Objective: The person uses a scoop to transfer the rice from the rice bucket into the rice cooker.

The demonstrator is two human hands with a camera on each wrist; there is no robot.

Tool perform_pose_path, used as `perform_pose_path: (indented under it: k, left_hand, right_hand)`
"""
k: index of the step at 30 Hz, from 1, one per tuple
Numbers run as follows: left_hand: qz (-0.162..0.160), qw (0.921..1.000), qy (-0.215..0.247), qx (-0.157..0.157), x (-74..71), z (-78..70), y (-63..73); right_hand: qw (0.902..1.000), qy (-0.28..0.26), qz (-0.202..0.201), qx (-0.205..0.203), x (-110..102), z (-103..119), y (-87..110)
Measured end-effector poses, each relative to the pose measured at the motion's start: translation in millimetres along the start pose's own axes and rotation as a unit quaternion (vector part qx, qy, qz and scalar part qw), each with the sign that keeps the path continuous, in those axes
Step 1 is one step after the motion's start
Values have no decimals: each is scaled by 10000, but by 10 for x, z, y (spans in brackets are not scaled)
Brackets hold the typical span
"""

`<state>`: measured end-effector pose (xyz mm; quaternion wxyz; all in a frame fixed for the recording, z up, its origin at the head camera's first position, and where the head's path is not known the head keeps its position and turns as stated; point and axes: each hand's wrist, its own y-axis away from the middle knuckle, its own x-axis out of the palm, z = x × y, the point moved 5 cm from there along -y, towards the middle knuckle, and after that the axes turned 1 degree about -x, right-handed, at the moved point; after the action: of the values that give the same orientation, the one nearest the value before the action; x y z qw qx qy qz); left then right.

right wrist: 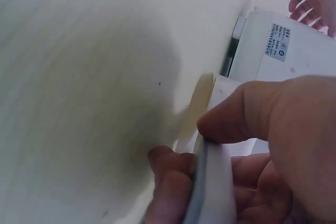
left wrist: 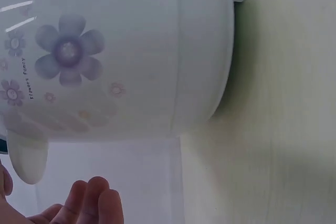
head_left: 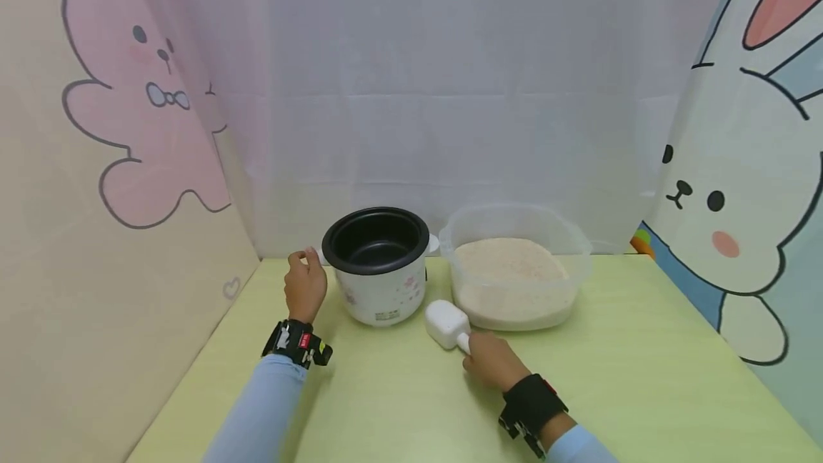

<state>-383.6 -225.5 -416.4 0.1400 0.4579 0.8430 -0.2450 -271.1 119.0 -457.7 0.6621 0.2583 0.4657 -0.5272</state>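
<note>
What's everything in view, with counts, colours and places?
Cooker: one, flowered white, left of centre
Inner pot: one, black, inside cooker
Container: one, translucent, right of cooker
Grain: one heap, pale, in container
Scoop: one, white, at container's front left corner
Table: one, yellow-green, beneath these
Curtain: one, white, behind table
Printed figures: two, pink left, white right
Wristbands: two, black, at wrists
Sleeves: two, light blue, on forearms
Left hand: one, bare, beside cooker
Right hand: one, bare, gripping scoop
</note>
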Motion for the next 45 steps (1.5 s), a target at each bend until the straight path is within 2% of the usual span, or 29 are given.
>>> perform_pose_path:
  k: [5, 11, 15, 18, 22, 26, 33, 37, 41, 45]
  left_hand:
    - [244, 9991, 333, -9, -3, 0, -147]
    - [308, 9976, 422, 464, 75, 9, -230]
    - [328, 9965, 512, 565, 119, 59, -254]
    - [447, 9950, 765, 471, 138, 90, -252]
    - [581, 9936, 880, 416, 152, 99, -235]
    - [526, 9936, 894, 450, 137, 73, -206]
    - [441, 9929, 994, 473, 162, 44, -182]
    - [518, 9895, 1329, 224, 197, 35, -184]
    - [627, 9815, 1805, -109, 255, 29, -199]
    - [573, 9808, 1858, -113, 306, 1, -215]
  right_hand:
    - [9994, -207, 134, 260, 23, -19, 1]
    - [9987, -92, 55, 500, 55, -81, 14]
    - [9988, -67, -19, 476, 79, -83, 44]
    - [9990, -42, -60, 437, 81, -78, 64]
    - [9989, -3, -53, 460, 59, -75, 105]
    - [9993, -49, -47, 369, -20, -41, 151]
    - [9989, 165, -260, 354, -182, -18, 207]
    - [9988, 222, -292, 327, -259, -39, 225]
    - [9988, 288, -392, 94, -396, -11, 217]
    - [9981, 356, -487, -127, -558, 82, 208]
